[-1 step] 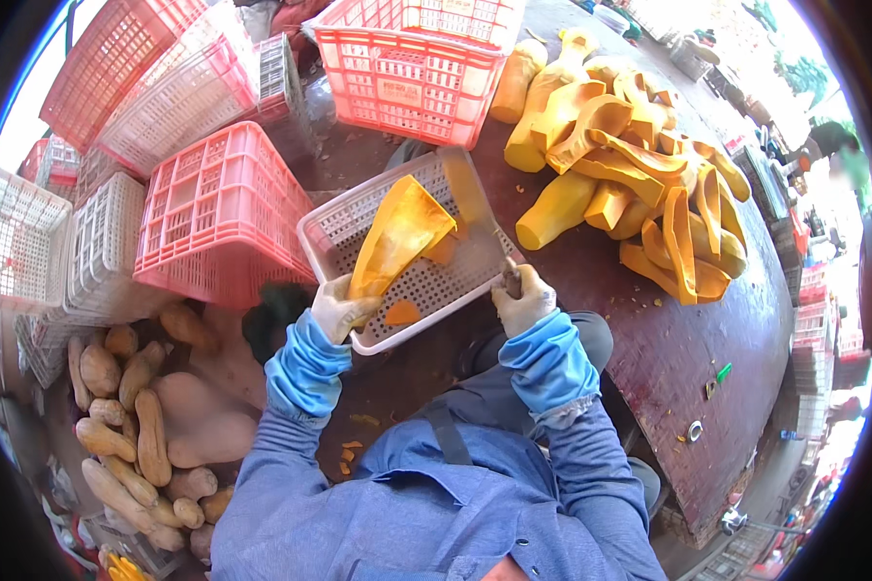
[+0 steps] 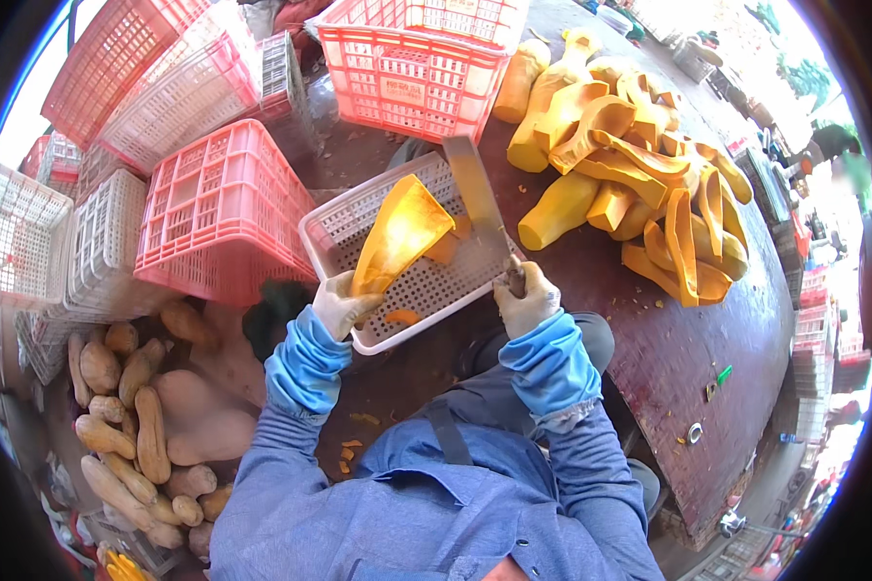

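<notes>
Well, nearest the body, both gloved hands are busy beyond blue sleeves point(image 2: 306, 363): the left hand point(image 2: 342, 305) is closed round the lower end of a hollowed orange squash piece point(image 2: 400, 237), and the right hand point(image 2: 527, 301) grips the handle point(image 2: 516, 279) of a wide blade point(image 2: 477, 198). That squash piece slants up over a white perforated basket point(image 2: 436, 315); whether the left glove touches the rim, I cannot tell. Near the basket's close edge lies a small orange offcut point(image 2: 402, 317). A narrow gap parts the squash piece from the blade, which stands across the basket's right end. Rightward, bare red-brown bench point(image 2: 639, 339) gives the right hand side room before a pile of peeled squash point(image 2: 557, 210). On the left, a pink crate point(image 2: 218, 198) sits close beside the basket, tightening that side. Farther off, another pink crate point(image 2: 407, 82) bounds the space past the basket's far edge
</notes>
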`<state>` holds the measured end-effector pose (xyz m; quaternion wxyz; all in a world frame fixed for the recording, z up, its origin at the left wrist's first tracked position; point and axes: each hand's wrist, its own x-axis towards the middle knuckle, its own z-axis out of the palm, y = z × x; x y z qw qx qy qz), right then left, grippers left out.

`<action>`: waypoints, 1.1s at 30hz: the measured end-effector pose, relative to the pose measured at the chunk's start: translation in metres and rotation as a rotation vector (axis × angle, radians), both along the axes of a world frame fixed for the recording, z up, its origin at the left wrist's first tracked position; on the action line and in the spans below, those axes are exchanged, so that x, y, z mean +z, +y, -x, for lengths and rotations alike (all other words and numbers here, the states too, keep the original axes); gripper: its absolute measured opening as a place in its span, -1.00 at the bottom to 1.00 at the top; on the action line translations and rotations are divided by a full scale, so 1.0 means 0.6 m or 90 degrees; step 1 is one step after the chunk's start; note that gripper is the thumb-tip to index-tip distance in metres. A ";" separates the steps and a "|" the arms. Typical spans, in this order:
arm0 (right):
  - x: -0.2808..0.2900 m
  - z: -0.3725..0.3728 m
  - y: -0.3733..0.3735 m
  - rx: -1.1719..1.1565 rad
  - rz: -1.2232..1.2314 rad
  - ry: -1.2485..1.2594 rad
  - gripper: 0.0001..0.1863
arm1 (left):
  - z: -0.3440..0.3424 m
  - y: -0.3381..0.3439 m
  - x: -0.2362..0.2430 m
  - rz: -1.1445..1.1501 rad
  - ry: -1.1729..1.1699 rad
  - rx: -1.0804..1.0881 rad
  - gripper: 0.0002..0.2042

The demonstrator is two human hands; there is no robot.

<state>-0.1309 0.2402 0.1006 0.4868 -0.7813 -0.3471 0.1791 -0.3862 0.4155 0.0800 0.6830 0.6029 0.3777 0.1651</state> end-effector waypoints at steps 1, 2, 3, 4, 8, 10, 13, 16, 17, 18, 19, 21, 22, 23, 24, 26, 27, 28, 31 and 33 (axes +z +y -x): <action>0.025 0.011 0.008 -0.008 -0.038 -0.043 -0.80 | 0.001 0.008 -0.014 0.007 -0.016 0.007 -0.61; 0.046 0.025 0.012 -0.001 -0.065 -0.059 -0.80 | 0.003 0.016 -0.035 0.015 -0.033 0.012 -0.60; 0.066 0.037 0.014 0.002 -0.091 -0.079 -0.81 | 0.000 0.018 -0.040 -0.026 -0.052 0.012 -0.61; 0.074 0.047 0.016 0.006 -0.116 -0.098 -0.81 | 0.001 0.020 -0.043 0.006 -0.048 0.015 -0.60; -0.097 -0.009 0.035 0.224 0.389 -0.213 -0.74 | -0.007 0.016 -0.047 0.063 -0.111 0.039 -0.49; -0.126 -0.017 0.002 0.206 0.336 -0.165 -0.76 | 0.000 0.018 -0.021 0.085 -0.153 0.060 -0.48; -0.075 -0.022 0.016 0.097 0.246 -0.085 -0.73 | 0.002 0.045 -0.034 0.067 -0.008 0.031 -0.50; 0.025 0.001 0.025 0.081 0.064 -0.062 -0.76 | -0.004 0.061 -0.095 0.052 0.002 0.050 -0.58; 0.048 0.017 0.025 0.080 0.012 -0.075 -0.76 | -0.010 0.060 -0.096 0.046 -0.036 0.046 -0.58; 0.059 0.032 0.022 0.079 -0.037 -0.088 -0.76 | -0.022 0.053 -0.093 0.043 -0.073 0.041 -0.58; 0.060 0.046 0.021 0.073 -0.059 -0.077 -0.77 | -0.029 0.048 -0.088 0.049 -0.048 0.037 -0.57; -0.008 0.050 0.019 0.144 -0.040 -0.080 -0.80 | -0.054 0.032 -0.032 0.061 0.000 0.022 -0.57; -0.043 0.044 0.021 0.209 0.046 -0.105 -0.80 | -0.065 0.024 -0.005 0.060 0.093 0.005 -0.60; -0.041 0.030 0.030 0.293 0.282 -0.213 -0.77 | -0.060 0.027 -0.039 0.048 0.024 0.028 -0.61; -0.061 0.025 0.018 0.254 0.314 -0.183 -0.77 | -0.052 0.024 -0.077 0.039 -0.042 0.042 -0.62; -0.073 0.016 -0.008 0.148 0.226 -0.074 -0.76 | -0.049 0.019 -0.057 0.039 0.001 0.061 -0.62; -0.058 0.010 -0.009 0.116 0.200 -0.057 -0.75 | -0.047 0.028 -0.066 0.017 0.030 0.037 -0.60; -0.042 0.004 -0.011 0.083 0.174 -0.040 -0.75 | -0.051 0.034 -0.075 -0.006 0.058 0.011 -0.58; -0.036 -0.016 -0.031 0.024 0.084 0.053 -0.72 | -0.070 0.067 -0.142 -0.460 0.288 0.054 -0.54; -0.041 -0.018 -0.046 -0.056 0.027 0.189 -0.77 | -0.115 0.082 -0.114 -0.484 0.340 0.022 -0.43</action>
